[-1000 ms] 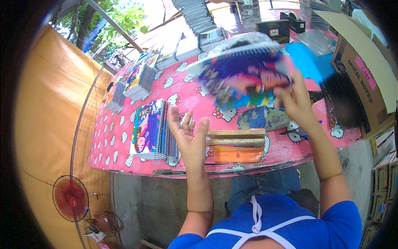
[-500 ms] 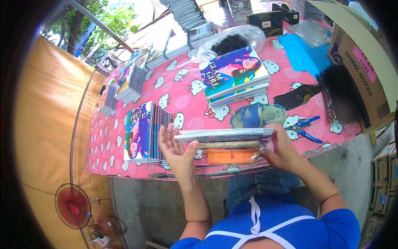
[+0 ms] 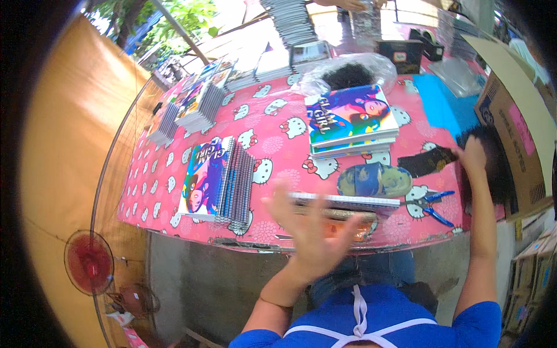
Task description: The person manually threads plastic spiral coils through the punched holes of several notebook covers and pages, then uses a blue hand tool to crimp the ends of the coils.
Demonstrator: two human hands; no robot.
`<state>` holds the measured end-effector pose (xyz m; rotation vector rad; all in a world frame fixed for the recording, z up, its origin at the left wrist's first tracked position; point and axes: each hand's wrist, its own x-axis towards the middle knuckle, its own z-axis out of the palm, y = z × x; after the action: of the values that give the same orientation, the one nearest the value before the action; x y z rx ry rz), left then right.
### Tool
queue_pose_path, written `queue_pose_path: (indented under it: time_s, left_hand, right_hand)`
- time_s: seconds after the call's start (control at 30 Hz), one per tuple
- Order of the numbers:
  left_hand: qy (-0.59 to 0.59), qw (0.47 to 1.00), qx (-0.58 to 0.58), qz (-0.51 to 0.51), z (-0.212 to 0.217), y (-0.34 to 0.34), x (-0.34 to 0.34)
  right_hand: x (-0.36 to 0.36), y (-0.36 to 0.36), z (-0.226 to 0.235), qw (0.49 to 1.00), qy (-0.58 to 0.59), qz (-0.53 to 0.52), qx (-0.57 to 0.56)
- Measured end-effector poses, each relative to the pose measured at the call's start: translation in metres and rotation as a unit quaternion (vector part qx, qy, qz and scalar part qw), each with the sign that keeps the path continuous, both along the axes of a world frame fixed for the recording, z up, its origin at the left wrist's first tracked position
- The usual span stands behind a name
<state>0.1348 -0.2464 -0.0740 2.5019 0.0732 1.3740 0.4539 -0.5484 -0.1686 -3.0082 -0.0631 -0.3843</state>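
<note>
My left hand (image 3: 313, 235) is raised over the table's front edge, fingers spread, somewhat blurred and holding nothing. Behind it a notebook or stack of pages (image 3: 365, 200) with a row of marks along its edge leans against a brown bar (image 3: 362, 216) and an orange block (image 3: 365, 232), partly hidden by the hand. At the right, my right hand (image 3: 474, 155) is at a heap of black spiral binding coils (image 3: 490, 174), beside a dark strip (image 3: 426, 162); its fingertips are unclear. Blue-handled pliers (image 3: 438, 207) lie between the notebook and that forearm.
Bound notebooks (image 3: 209, 180) stand at the left, and a stack of colourful covers (image 3: 351, 119) lies mid-table. A patterned pad (image 3: 374, 180) sits before it. More coils (image 3: 348, 75) fill a plastic bag. An open carton (image 3: 516, 127) borders the right side. Another person's hand (image 3: 348, 4) shows at the back.
My right hand has left the notebook and moved right to the black coils. My left hand has let go and lifted in front of the notebook. The view has shifted slightly.
</note>
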Motion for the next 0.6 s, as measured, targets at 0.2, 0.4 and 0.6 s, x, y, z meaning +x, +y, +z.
queue_pose_path:
  time_s: [0.2,0.4,0.6]
  left_hand:
    - [0.206,0.972,0.108,-0.032,-0.011,-0.031,0.018]
    - [0.158,0.978,-0.017,-0.133,-0.017,-0.031,0.021]
    - [0.025,0.977,-0.122,-0.174,-0.021,-0.024,0.026]
  right_hand:
    - [0.029,-0.012,-0.016,0.993,-0.03,0.096,-0.054]
    - [0.019,-0.019,-0.011,0.986,-0.104,0.13,0.013]
    - [-0.048,0.037,0.026,0.954,-0.068,0.261,0.134]
